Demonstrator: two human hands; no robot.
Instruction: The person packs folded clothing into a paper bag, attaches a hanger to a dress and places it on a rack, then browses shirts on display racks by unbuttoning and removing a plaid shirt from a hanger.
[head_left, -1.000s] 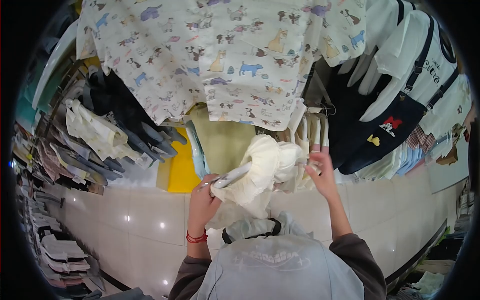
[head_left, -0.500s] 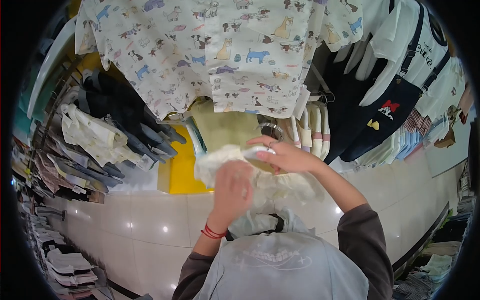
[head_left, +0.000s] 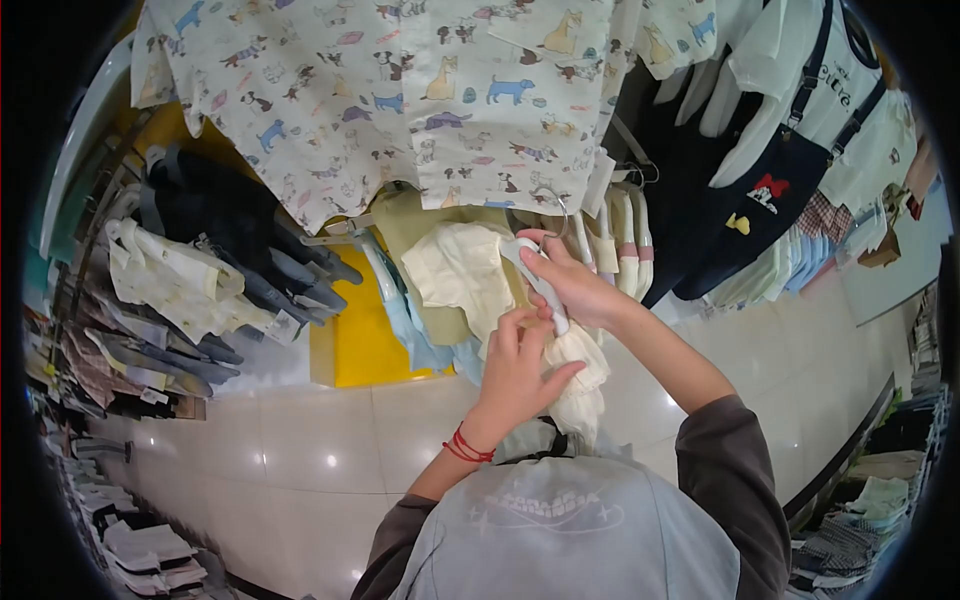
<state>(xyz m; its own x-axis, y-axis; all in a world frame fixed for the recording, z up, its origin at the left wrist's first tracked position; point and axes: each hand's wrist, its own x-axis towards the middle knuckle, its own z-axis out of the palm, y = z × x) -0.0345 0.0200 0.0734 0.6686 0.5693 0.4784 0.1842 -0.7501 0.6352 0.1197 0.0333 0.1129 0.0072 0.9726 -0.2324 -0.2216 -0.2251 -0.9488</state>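
Note:
My right hand is closed around a white clothes hanger, held tilted with its metal hook pointing up. A cream-colored child's garment hangs on the hanger, spreading out to the left. More of its gathered cloth drops below the hanger's lower end. My left hand, with red cords on the wrist, is at the garment beside the hanger. Its thumb is stretched away from the bent fingers, and the fingertips touch the cloth or hanger; which one is unclear.
A white shirt with a dog print hangs in front at the top. Dark trousers and a cream garment hang at left, navy overalls at right. Below the rack is a yellow panel. Folded clothes lie at lower left.
The hanger has swung from nearly level to a steep tilt, and the garment's left part now spreads higher. My left hand has shifted right, toward the hanger's lower end, with its thumb now spread.

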